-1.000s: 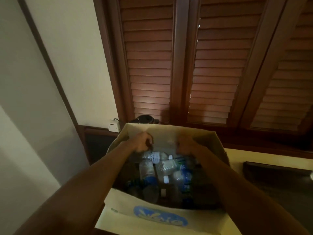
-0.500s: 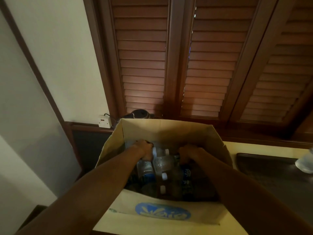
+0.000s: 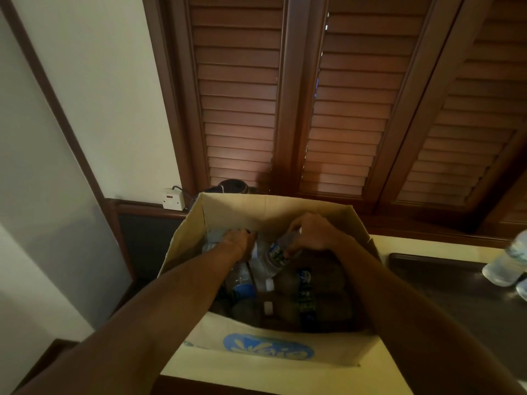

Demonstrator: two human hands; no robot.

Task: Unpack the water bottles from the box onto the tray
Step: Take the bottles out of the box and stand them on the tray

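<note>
— Hands first: what's the left hand (image 3: 238, 241) doing?
— Reaching down inside the cardboard box (image 3: 285, 212), fingers curled round a water bottle (image 3: 212, 240) near the far left corner.
— And the right hand (image 3: 309, 233)?
— Pinching the top of a tilted bottle (image 3: 275, 256) mid-box. Further right, the dark tray (image 3: 427, 269) holds two bottles (image 3: 506, 265).

The frame's right edge cuts off 2 bottles (image 3: 506, 263) on the dark tray (image 3: 422, 269).
</note>
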